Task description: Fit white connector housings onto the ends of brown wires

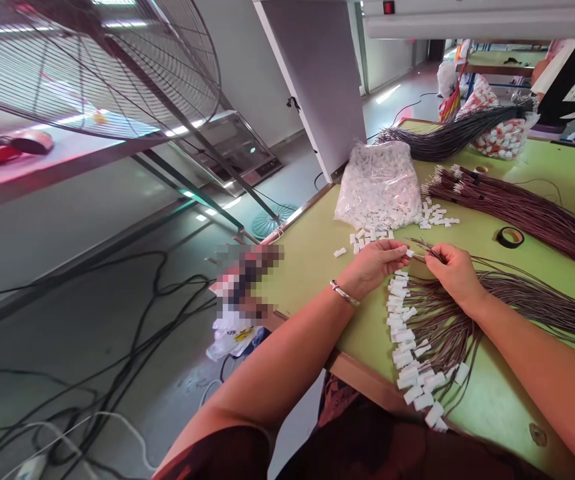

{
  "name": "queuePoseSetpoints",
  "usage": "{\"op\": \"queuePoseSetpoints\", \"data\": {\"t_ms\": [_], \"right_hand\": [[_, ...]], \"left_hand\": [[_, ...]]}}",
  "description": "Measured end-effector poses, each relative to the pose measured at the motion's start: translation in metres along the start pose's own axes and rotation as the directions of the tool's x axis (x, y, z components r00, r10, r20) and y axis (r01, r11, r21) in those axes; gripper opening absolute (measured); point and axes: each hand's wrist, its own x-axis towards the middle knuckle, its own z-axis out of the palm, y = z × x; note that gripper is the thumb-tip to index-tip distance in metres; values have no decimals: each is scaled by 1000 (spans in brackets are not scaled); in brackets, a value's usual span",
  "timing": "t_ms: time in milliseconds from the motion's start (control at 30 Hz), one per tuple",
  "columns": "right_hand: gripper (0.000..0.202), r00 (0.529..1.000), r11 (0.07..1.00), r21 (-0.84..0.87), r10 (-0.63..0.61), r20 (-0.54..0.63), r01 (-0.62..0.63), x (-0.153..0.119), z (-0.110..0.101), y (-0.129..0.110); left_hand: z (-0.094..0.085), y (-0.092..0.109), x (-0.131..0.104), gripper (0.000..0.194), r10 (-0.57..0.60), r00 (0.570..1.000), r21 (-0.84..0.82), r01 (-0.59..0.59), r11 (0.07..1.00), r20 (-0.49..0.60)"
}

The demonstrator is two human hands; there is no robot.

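My left hand (pixel 378 265) pinches a small white connector (pixel 410 253) between thumb and fingertips. Just to its right, my right hand (pixel 452 270) has its fingers closed on thin dark wires (pixel 424 248), whose ends reach the connector. Under and below my hands, a fan of brown wires (pixel 442 313) lies on the green table (pixel 307 267), with white connectors (pixel 403 337) on their ends in a curved row. Loose white connectors (pixel 362 238) lie beyond my left hand, beside a clear plastic bag (pixel 380 180) full of them.
Bundles of dark red wires (pixel 522 207) and black wires (pixel 432 137) lie at the back right, near a bag of red and white parts (pixel 504 137). Black tape (pixel 510 237) sits right of my hands. A large fan (pixel 167 67) stands at upper left.
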Motion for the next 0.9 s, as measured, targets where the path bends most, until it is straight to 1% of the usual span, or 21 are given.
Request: {"op": "queuePoseSetpoints", "data": {"t_ms": [200, 400, 467, 567, 667, 700, 733, 800, 833, 867, 900], "right_hand": [[23, 1000, 1000, -23, 5, -1, -5, 1, 0, -1], [22, 1000, 999, -36, 9, -9, -10, 1, 0, 3], [21, 1000, 999, -51, 4, -17, -5, 0, 0, 4], [20, 1000, 997, -77, -8, -12, 7, 0, 0, 3], [21, 999, 997, -81, 9, 36, -6, 0, -1, 1], [21, 999, 997, -82, 20, 50, -16, 0, -2, 1], [21, 998, 996, -84, 34, 60, -29, 0, -3, 1], [21, 994, 995, -75, 66, 87, -60, 1, -5, 4], [20, 990, 995, -59, 90, 104, -84, 3, -6, 6], [20, 985, 994, -33, 111, 129, -108, 4, -6, 9], [22, 980, 991, -3, 130, 154, -131, 6, -6, 12]], "left_hand": [[-1, -2, -1, 8, 26, 999, 19, -26, 999, 19], [-3, -1, -6, 20, 87, 992, 76, -94, 993, 92], [-4, -1, -6, 21, 97, 990, 73, -104, 992, 100], [-5, -3, -3, 18, 112, 992, 62, -116, 991, 63], [-4, -10, 1, 21, 175, 985, 109, -175, 978, 12], [-3, -13, 3, 22, 225, 974, 160, -223, 962, 6], [-2, -16, 4, 20, 254, 966, 229, -257, 939, 41], [1, -21, 6, 11, 351, 934, 381, -347, 857, 61], [2, -23, 6, 6, 418, 906, 468, -401, 787, 74], [3, -24, 7, 4, 477, 869, 545, -465, 698, 132], [4, -24, 7, 7, 510, 833, 598, -525, 606, 214]]}}
